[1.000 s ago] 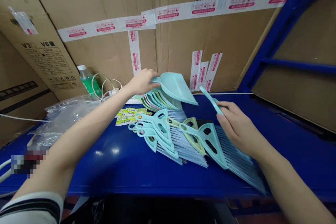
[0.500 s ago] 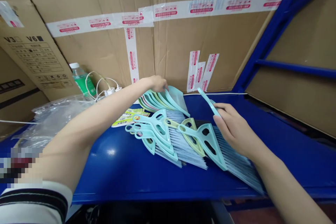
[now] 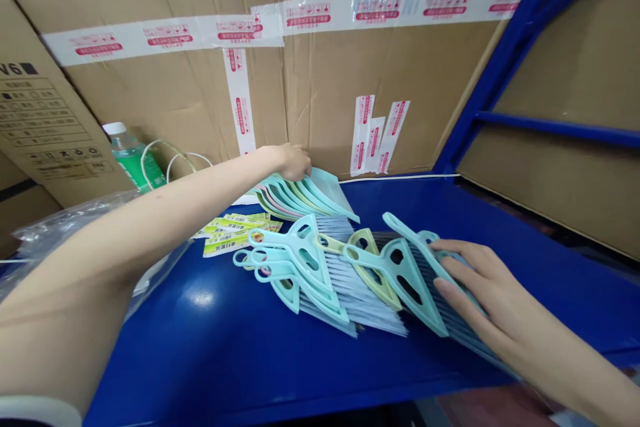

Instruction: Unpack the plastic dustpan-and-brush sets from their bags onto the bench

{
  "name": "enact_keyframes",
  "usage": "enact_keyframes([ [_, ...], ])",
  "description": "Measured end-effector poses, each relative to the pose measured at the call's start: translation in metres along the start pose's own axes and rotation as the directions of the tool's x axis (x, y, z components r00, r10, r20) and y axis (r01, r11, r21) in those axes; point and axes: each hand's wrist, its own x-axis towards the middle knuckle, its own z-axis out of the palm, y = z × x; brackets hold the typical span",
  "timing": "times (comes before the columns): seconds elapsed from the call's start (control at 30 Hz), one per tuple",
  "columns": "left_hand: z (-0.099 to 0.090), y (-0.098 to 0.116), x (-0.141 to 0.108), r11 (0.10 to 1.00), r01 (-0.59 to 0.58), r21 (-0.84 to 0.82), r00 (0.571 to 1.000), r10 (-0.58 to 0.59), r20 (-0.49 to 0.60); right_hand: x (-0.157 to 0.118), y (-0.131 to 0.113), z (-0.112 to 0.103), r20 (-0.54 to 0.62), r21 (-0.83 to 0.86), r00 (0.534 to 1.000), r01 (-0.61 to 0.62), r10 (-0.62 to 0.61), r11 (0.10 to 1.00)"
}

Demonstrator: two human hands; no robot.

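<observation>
My left hand (image 3: 295,161) reaches to the back of the table, its curled fingers on the top edge of a light-blue dustpan (image 3: 330,188). That dustpan lies at the right end of a nested stack of dustpans (image 3: 287,197) in blue, green and pink. On the right, my right hand (image 3: 480,283) grips a light-blue hand brush (image 3: 413,230) by its head; the handle points up and left. Under it rests another blue brush (image 3: 413,273), beside a yellow-green brush (image 3: 373,263). Several more blue brushes (image 3: 300,257) lie overlapped to the left, bristles toward the front right.
Yellow-green printed cards (image 3: 233,233) lie left of the brushes on the blue table (image 3: 200,347). Clear plastic bags (image 3: 60,227), a green-labelled bottle (image 3: 133,157) and white cables (image 3: 175,160) are at the left. A taped cardboard box (image 3: 320,93) stands behind; a blue frame (image 3: 480,73) rises right.
My right hand has lowered its brush rightward and down, over the blue brush at the right. The left hand stays at the dustpan stack. The view has shifted slightly.
</observation>
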Motion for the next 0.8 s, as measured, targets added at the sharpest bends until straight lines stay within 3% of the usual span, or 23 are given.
enact_keyframes([
  [0.17, 0.002, -0.002, -0.006, 1.000, -0.002, -0.022, 1.000, 0.002, -0.023, -0.019, -0.004, 0.013, 0.105, 0.032, 0.994, -0.040, 0.037, 0.999],
  [0.33, 0.002, 0.001, -0.021, 1.000, 0.024, 0.009, 0.998, -0.024, -0.063, -0.020, -0.002, 0.018, 0.144, 0.080, 0.989, -0.057, 0.045, 0.995],
  [0.43, -0.005, 0.004, -0.041, 0.997, 0.068, -0.026, 0.973, -0.072, -0.218, -0.014, 0.000, 0.019, 0.142, 0.099, 0.990, -0.034, 0.020, 0.994],
  [0.5, -0.009, 0.007, -0.059, 0.992, 0.078, -0.104, 0.927, -0.110, -0.358, -0.009, 0.001, 0.020, 0.133, 0.118, 0.991, -0.005, -0.011, 0.993],
  [0.57, -0.013, 0.011, -0.080, 0.984, 0.046, -0.175, 0.895, -0.118, -0.430, -0.005, 0.002, 0.021, 0.147, 0.145, 0.988, 0.016, -0.037, 0.989],
  [0.67, -0.011, 0.017, -0.113, 0.968, 0.047, -0.248, 0.899, -0.149, -0.412, 0.001, 0.005, 0.022, 0.185, 0.181, 0.981, 0.014, -0.048, 0.983],
  [0.8, 0.007, 0.020, -0.153, 0.946, 0.118, -0.303, 0.942, -0.204, -0.268, 0.008, 0.012, 0.022, 0.253, 0.210, 0.966, 0.004, -0.058, 0.978],
])
